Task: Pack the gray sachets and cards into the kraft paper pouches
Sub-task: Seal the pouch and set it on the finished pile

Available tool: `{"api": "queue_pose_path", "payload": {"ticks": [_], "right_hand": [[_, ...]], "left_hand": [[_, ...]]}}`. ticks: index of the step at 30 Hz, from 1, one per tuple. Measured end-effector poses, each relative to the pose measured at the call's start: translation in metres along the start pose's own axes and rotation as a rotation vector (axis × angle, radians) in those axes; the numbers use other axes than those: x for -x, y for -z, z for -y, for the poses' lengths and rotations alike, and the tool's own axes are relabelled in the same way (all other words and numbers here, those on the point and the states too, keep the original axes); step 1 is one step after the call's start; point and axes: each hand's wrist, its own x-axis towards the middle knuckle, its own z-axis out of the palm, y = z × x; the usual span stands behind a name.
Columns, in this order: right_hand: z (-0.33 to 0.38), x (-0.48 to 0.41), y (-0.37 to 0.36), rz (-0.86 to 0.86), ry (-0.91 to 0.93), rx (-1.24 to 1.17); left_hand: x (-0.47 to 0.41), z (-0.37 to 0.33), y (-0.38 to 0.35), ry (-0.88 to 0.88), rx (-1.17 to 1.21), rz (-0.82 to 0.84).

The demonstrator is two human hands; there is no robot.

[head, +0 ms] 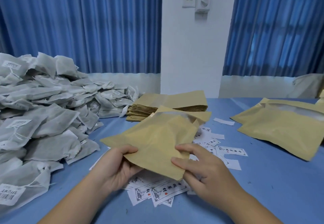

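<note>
While both hands grip its near end, one kraft pouch [157, 136] hangs just above the table [263, 197], mouth pointing away.

With the left hand [115, 167] curled round the near edge, thumb on top, and the right hand [201, 169] pinching the near corner, the pouch is tilted mouth-up, probably so whatever is inside settles to the bottom; it looks slightly puffed, though I cannot see its contents. Everything sits within reach for a reason: the heap of gray sachets [43, 109] to the left, loose cards [163, 192] scattered right under the hands, a flat stack of empty pouches [168, 104] just behind, and fuller-looking pouches [280, 127] set aside on the right.
</note>
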Motion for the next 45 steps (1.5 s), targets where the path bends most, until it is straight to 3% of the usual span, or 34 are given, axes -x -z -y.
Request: {"api": "queue_pose_path", "payload": {"ticks": [6,11,18,21,26,30,32,36,41,43,45], "right_hand": [[-0.021,0.019,0.03,-0.122,-0.038,0.098],[-0.046,0.042,0.08,-0.176,-0.204,0.149],[-0.094,0.081,0.159,-0.264,-0.371,0.302],[-0.118,0.087,0.195,-0.344,-0.437,0.371],[-0.184,0.081,0.249,-0.499,-0.603,0.485],[-0.241,0.09,0.28,-0.529,-1.027,0.594],[-0.259,0.096,0.288,-0.56,-1.141,0.607],[-0.28,0.086,0.298,-0.836,-1.214,0.327],[-0.302,0.066,0.314,-1.116,-1.163,0.273],[-0.311,0.063,0.323,-1.142,-1.188,0.313],[-0.319,0.065,0.327,-0.998,-1.287,0.341]], "left_hand": [[-0.015,0.02,-0.056,-0.017,-0.067,0.216],[-0.041,0.05,-0.116,0.062,-0.309,0.296],[-0.091,0.112,-0.227,0.092,-0.444,0.443],[-0.112,0.137,-0.28,0.087,-0.386,0.499],[-0.137,0.181,-0.353,0.032,-0.009,0.508],[-0.138,0.214,-0.364,0.109,-0.111,0.474],[-0.136,0.223,-0.356,0.155,-0.201,0.492],[-0.139,0.225,-0.339,0.211,-0.268,0.524],[-0.144,0.216,-0.334,0.239,-0.204,0.511],[-0.146,0.21,-0.334,0.238,-0.175,0.515],[-0.147,0.203,-0.335,0.23,-0.155,0.517]]}}
